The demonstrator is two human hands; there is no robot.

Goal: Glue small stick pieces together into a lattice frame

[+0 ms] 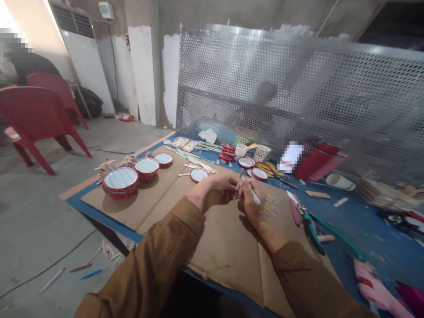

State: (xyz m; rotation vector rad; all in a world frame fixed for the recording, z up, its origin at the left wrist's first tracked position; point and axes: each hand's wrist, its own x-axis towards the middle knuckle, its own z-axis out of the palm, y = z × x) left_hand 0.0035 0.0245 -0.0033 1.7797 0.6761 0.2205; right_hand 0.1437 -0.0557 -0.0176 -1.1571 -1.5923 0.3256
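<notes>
My left hand (221, 183) is closed on a small wooden craft stick (240, 173), which stands up from between the fingers. Close against it, my right hand (251, 206) grips a white pen (256, 198) whose back end points toward me; its tip is hidden by the fingers. Both hands are above a brown cardboard sheet (228, 247). Just right of the right hand lies a pile of coloured rubber bands (272, 204). Behind the left hand rests a red-rimmed round lid (199, 175) with loose craft sticks (212, 165) near it.
Stacks of red-rimmed lids (121, 179) stand at the left on the blue table (367, 216). Right of the cardboard are green-handled pliers (313, 232), a purple-handled cutter (294, 213), a phone (290, 157) and a red bottle (318, 161). A perforated metal panel (228, 70) rises behind.
</notes>
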